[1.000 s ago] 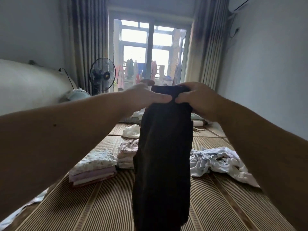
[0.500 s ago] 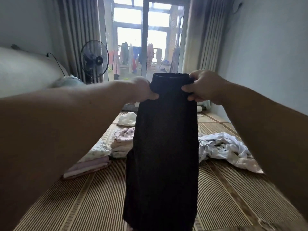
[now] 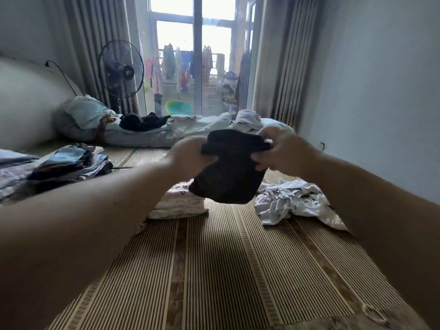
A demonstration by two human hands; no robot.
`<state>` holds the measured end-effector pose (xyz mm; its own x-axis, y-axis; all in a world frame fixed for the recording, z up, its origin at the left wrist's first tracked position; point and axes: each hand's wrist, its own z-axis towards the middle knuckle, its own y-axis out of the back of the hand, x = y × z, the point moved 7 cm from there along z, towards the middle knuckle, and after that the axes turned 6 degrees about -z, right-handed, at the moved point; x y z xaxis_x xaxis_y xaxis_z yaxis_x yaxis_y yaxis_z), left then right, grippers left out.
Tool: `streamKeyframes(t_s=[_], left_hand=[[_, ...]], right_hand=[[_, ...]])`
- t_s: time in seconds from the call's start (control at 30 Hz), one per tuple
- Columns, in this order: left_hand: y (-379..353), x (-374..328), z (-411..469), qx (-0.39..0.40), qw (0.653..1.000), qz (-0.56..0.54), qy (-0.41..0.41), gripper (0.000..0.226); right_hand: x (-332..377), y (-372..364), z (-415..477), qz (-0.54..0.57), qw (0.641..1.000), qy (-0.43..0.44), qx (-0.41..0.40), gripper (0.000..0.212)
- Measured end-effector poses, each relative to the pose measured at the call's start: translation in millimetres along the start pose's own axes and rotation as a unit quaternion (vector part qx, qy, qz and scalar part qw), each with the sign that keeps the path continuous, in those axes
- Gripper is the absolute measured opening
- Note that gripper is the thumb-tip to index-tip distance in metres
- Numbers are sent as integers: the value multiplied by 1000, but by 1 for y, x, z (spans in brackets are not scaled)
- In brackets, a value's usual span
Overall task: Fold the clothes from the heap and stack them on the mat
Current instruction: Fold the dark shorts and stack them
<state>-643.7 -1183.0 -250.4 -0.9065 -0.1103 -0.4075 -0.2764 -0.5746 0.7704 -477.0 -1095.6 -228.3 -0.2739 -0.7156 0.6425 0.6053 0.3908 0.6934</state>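
Observation:
I hold a dark garment (image 3: 228, 177), folded short, in the air above the striped mat (image 3: 238, 270). My left hand (image 3: 188, 156) grips its left upper edge and my right hand (image 3: 281, 148) grips its right upper edge. Below and behind it sits a stack of folded pale patterned clothes (image 3: 181, 203), partly hidden by my left arm. A crumpled heap of white clothes (image 3: 292, 201) lies on the mat to the right.
A pile of folded bluish and dark clothes (image 3: 69, 165) lies at the left. Bedding with a black garment (image 3: 142, 122) stretches across the far end. A standing fan (image 3: 121, 70) and curtains flank the glass door. A wall runs along the right.
The dark garment hung long from my hands; now it is folded up short and held lower. The view has shifted, showing the pile at the left.

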Motion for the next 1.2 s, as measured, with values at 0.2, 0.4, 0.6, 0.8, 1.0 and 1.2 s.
streamKeyframes(t_s=[0.2,0.4,0.6,0.8,1.0,1.2], left_hand=[[-96,26,-145,200,977,-59,37,9],[-138,24,-254,331,943,24,1,27],[-135,23,-264,347,937,-35,25,21],[-143,59,-214,216,948,-148,180,2],[-164,92,-217,138,973,-15,186,60],[-198,91,-251,381,919,79,-65,77]], right_hand=[[-76,-95,-108,-82,974,-70,198,27],[-104,-151,-198,-57,938,-93,328,23],[-106,-163,-212,112,929,-115,334,20],[-146,-165,-154,198,946,-212,143,26],[-161,-184,-144,-105,984,-129,64,71],[-171,-219,-173,-286,919,88,259,79]])
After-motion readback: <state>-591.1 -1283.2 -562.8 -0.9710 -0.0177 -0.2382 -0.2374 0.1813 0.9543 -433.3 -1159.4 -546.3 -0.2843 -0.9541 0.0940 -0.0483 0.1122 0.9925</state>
